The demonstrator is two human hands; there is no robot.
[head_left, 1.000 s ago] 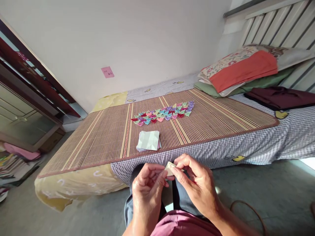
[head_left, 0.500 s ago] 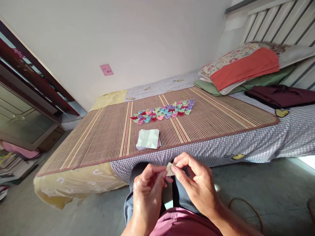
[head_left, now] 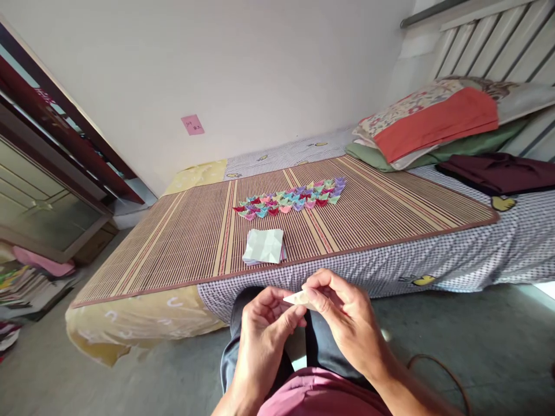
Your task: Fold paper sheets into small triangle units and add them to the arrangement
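Above my lap, a small pale folded paper (head_left: 298, 298) is held between my two hands, one pointed corner showing toward the left. My right hand (head_left: 349, 318) pinches its right end between thumb and fingers. My left hand (head_left: 263, 326) has its bent fingers and thumb closed around the paper's left and lower side; part of that grip is hidden. Just beyond the hands, a stack of creased square papers (head_left: 264, 245), pale green on top, lies near the mat's front edge. Behind it, small folded paper pieces (head_left: 286, 201) in many colours stand in rows.
A striped mat (head_left: 182, 242) covers the bed over a checked sheet (head_left: 368, 271). At the right are stacked pillows (head_left: 437, 127) and a folded dark cloth (head_left: 494, 173). A pink note (head_left: 192, 125) is on the wall. A cable (head_left: 442, 367) lies on the floor.
The folded paper has turned in my fingers, from an upright face to a flatter, pointed shape. My left thumb has shifted slightly down and right. The view has moved a little.
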